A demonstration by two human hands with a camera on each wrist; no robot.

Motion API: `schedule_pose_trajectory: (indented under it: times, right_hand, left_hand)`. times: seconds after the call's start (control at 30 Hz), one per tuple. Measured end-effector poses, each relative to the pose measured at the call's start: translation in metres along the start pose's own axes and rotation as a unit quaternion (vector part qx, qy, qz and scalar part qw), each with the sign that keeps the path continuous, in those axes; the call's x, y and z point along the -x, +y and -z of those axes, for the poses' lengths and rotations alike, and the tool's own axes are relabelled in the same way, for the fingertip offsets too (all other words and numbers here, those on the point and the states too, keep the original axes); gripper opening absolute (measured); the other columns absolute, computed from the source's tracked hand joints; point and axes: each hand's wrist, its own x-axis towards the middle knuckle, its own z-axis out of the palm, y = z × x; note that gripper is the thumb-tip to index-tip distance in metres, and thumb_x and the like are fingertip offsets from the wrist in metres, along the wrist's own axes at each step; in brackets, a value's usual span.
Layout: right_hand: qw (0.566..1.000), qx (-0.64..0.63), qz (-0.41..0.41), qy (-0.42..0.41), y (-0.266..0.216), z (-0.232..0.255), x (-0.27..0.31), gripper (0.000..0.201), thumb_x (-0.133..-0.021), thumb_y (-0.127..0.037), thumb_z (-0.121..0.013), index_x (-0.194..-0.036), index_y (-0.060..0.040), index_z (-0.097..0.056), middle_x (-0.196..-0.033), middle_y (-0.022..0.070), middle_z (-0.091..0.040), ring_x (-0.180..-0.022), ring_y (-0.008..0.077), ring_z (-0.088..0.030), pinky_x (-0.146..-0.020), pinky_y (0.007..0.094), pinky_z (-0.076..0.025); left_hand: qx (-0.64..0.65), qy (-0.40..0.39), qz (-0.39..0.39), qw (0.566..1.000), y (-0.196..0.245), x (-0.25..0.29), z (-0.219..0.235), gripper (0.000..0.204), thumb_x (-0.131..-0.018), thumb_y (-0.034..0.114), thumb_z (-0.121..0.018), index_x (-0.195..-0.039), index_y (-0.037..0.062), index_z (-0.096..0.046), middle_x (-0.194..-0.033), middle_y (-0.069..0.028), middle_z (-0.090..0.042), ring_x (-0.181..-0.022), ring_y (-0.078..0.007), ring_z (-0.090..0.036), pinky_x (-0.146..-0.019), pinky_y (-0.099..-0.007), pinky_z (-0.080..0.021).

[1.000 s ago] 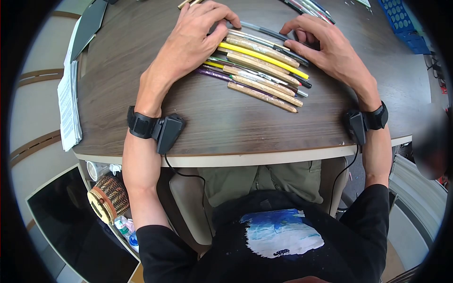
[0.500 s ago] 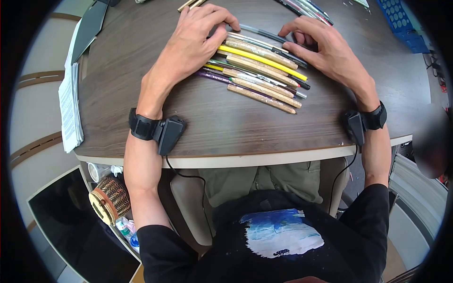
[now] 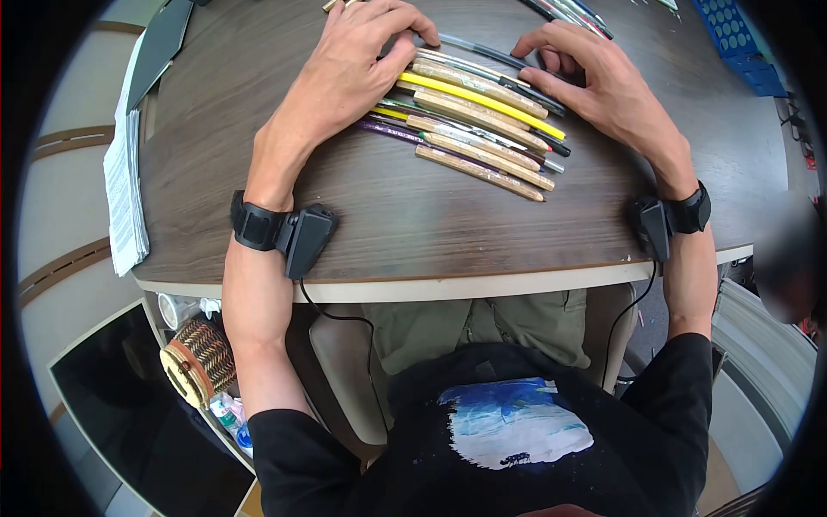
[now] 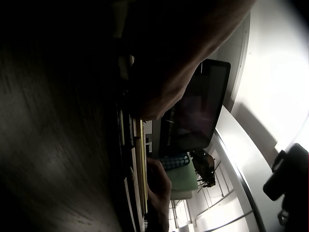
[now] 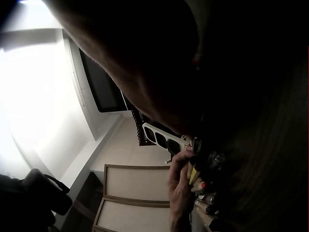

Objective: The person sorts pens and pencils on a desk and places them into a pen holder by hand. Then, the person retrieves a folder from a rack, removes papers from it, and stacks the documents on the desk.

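Where the bench (image 3: 388, 233) meets its near edge (image 3: 431, 290), we note open room; the clear pen (image 3: 479, 48) spans from left hand (image 3: 353, 73) to right hand (image 3: 599, 73), thumb and index finger apart on each.

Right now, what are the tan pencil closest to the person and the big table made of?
The tan pencil looks like plain wood, matte, with light brown, speckled sides. The table has streaky brown grain and a soft shine, so it seems wood or wood-look laminate; I can't tell which.
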Motion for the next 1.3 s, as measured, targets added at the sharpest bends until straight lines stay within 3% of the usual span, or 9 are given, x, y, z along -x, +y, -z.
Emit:
schedule_pose_trajectory:
  times: [0.5, 0.6, 0.67, 1.2, 1.27, 1.3]
  right_hand:
    - [1.000, 0.018, -0.006, -0.009, -0.006, 0.003, -0.003, 0.024, -0.104, -0.027, -0.076, -0.123, -0.0125, -0.076, -0.086, -0.0008, -0.048, -0.078, 0.0131, -0.047, -0.069, 0.0326, -0.043]
    - [1.000, 0.023, 0.003, -0.007, -0.006, 0.003, -0.002, 0.024, -0.104, -0.027, -0.076, -0.123, -0.0128, -0.076, -0.085, -0.0008, -0.048, -0.077, 0.0132, -0.046, -0.068, 0.0327, -0.043]
    - [1.000, 0.024, 0.000, -0.008, -0.005, 0.002, -0.002, 0.024, -0.104, -0.028, -0.077, -0.123, -0.0134, -0.076, -0.085, -0.0008, -0.047, -0.077, 0.0134, -0.046, -0.068, 0.0326, -0.043]
    - [1.000, 0.027, 0.010, 0.003, -0.012, 0.006, -0.002, 0.024, -0.105, -0.029, -0.076, -0.124, -0.0145, -0.077, -0.085, -0.0014, -0.046, -0.076, 0.0124, -0.045, -0.067, 0.0321, -0.042]
    - [0.997, 0.000, -0.053, -0.051, -0.032, 0.022, -0.006, 0.025, -0.101, -0.023, -0.077, -0.119, -0.0054, -0.073, -0.085, 0.0052, -0.057, -0.086, 0.0222, -0.057, -0.084, 0.0384, -0.049]
    - [0.997, -0.001, -0.055, -0.052, -0.028, 0.019, -0.005, 0.025, -0.101, -0.023, -0.077, -0.119, -0.0054, -0.073, -0.085, 0.0052, -0.057, -0.086, 0.0222, -0.057, -0.084, 0.0384, -0.049]
  left_hand:
    - [-0.001, -0.002, 0.003, 1.000, -0.002, 0.000, -0.001, 0.025, -0.110, 0.013, -0.051, -0.116, 0.0072, -0.075, -0.123, -0.0053, -0.071, -0.126, -0.0238, -0.061, -0.117, -0.0428, -0.041]
    - [0.000, -0.003, 0.002, 1.000, -0.001, -0.001, 0.000, 0.024, -0.109, 0.012, -0.052, -0.116, 0.0074, -0.074, -0.122, -0.0062, -0.070, -0.125, -0.0245, -0.061, -0.116, -0.0427, -0.042]
    - [0.040, -0.002, -0.002, 0.999, 0.003, -0.005, 0.006, 0.017, -0.102, 0.004, -0.055, -0.111, 0.0040, -0.069, -0.114, -0.0120, -0.067, -0.118, -0.0308, -0.059, -0.114, -0.0445, -0.040]
    - [0.042, -0.023, 0.035, 0.998, 0.014, -0.006, 0.011, 0.016, -0.102, 0.004, -0.055, -0.111, 0.0035, -0.068, -0.113, -0.0122, -0.066, -0.117, -0.0308, -0.059, -0.113, -0.0445, -0.041]
    - [0.039, 0.000, 0.003, 0.999, 0.005, -0.005, 0.006, 0.016, -0.102, 0.004, -0.054, -0.111, 0.0033, -0.068, -0.113, -0.0122, -0.066, -0.117, -0.0310, -0.059, -0.113, -0.0439, -0.041]
    - [0.041, -0.002, 0.004, 0.999, 0.004, -0.003, 0.004, 0.016, -0.102, 0.004, -0.054, -0.111, 0.0033, -0.068, -0.113, -0.0122, -0.066, -0.117, -0.0310, -0.059, -0.113, -0.0439, -0.041]
